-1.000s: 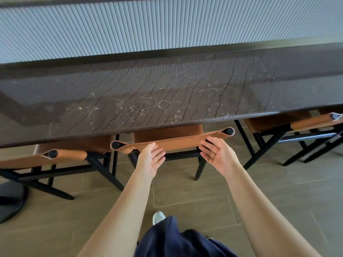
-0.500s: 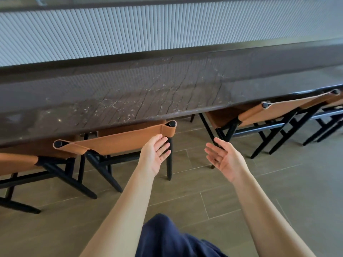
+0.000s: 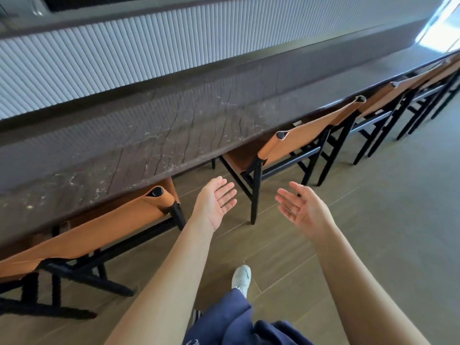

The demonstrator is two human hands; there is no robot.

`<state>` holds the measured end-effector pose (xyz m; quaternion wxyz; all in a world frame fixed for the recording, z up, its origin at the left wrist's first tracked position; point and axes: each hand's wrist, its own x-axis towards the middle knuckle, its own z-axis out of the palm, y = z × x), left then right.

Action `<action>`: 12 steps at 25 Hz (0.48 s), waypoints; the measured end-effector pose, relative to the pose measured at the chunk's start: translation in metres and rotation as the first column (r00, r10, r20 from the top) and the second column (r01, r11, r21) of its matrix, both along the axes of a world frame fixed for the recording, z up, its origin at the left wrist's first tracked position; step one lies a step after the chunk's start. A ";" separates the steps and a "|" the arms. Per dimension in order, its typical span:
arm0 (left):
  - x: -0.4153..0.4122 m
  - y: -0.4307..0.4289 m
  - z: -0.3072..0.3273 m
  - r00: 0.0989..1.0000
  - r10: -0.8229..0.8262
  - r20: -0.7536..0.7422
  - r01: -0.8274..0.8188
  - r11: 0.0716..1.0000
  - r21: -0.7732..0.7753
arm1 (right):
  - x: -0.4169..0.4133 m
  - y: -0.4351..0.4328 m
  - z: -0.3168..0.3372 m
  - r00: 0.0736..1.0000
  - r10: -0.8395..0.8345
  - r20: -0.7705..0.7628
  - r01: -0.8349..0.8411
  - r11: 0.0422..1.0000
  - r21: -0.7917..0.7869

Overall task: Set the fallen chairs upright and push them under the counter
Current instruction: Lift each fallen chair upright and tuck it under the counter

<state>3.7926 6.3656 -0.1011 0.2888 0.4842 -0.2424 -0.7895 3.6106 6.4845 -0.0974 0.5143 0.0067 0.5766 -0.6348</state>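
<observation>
The long dark marbled table (image 3: 174, 135) runs beyond my hands, its edge slanting away to my right. Under me lies the tiled floor (image 3: 373, 220). Every chair I can see stands on its legs with its seat tucked beneath the table edge and its tan leather back just outside it. That goes for the near chair (image 3: 99, 232) left of my left hand, the next chair (image 3: 306, 135) ahead of my right hand, and the farther chairs (image 3: 388, 95) beyond it. I judge these done, and no fallen one shows from here. My left hand (image 3: 214, 202) and right hand (image 3: 301, 210) hang over the gap between the two nearest chairs. Their fingers are straight, the palms face each other, and they grip nothing, so they are free for whichever chair needs righting. My white shoe (image 3: 241, 278) is on the floor below my wrists.
</observation>
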 end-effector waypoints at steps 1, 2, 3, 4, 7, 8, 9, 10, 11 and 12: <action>-0.016 -0.008 -0.001 1.000 -0.022 0.000 0.022 1.000 0.004 | -0.012 -0.005 0.000 1.000 -0.021 -0.004 0.021 1.000 -0.002; -0.030 -0.015 -0.001 0.999 -0.043 -0.002 0.043 0.999 0.010 | -0.023 -0.009 0.000 0.999 -0.042 -0.006 0.042 0.999 0.001; -0.045 -0.023 -0.001 0.998 -0.069 -0.008 0.069 0.998 0.013 | -0.034 -0.015 -0.001 0.998 -0.063 -0.007 0.063 0.998 0.004; -0.060 -0.031 0.000 0.995 -0.100 -0.012 0.100 0.995 0.014 | -0.046 -0.022 -0.001 0.997 -0.082 -0.010 0.082 0.997 0.008; -0.100 -0.053 0.003 0.983 -0.183 0.001 0.183 0.983 0.011 | -0.078 -0.039 0.000 0.991 -0.130 -0.020 0.130 0.991 0.024; -0.111 -0.058 0.004 0.979 -0.202 0.006 0.202 0.979 0.003 | -0.086 -0.043 -0.001 0.990 -0.138 -0.019 0.138 0.990 0.026; -0.124 -0.064 0.005 0.974 -0.228 0.011 0.228 0.974 -0.007 | -0.096 -0.048 -0.001 0.988 -0.151 -0.018 0.152 0.988 0.027; -0.136 -0.068 0.005 0.967 -0.253 0.022 0.253 0.967 -0.013 | -0.105 -0.053 -0.002 0.985 -0.170 -0.016 0.170 0.985 0.031; -0.148 -0.071 0.005 0.961 -0.276 0.033 0.276 0.961 -0.013 | -0.114 -0.057 -0.003 0.982 -0.187 -0.012 0.188 0.982 0.033; -0.159 -0.073 0.005 0.954 -0.298 0.044 0.299 0.954 -0.010 | -0.123 -0.060 -0.003 0.980 -0.201 -0.008 0.201 0.979 0.033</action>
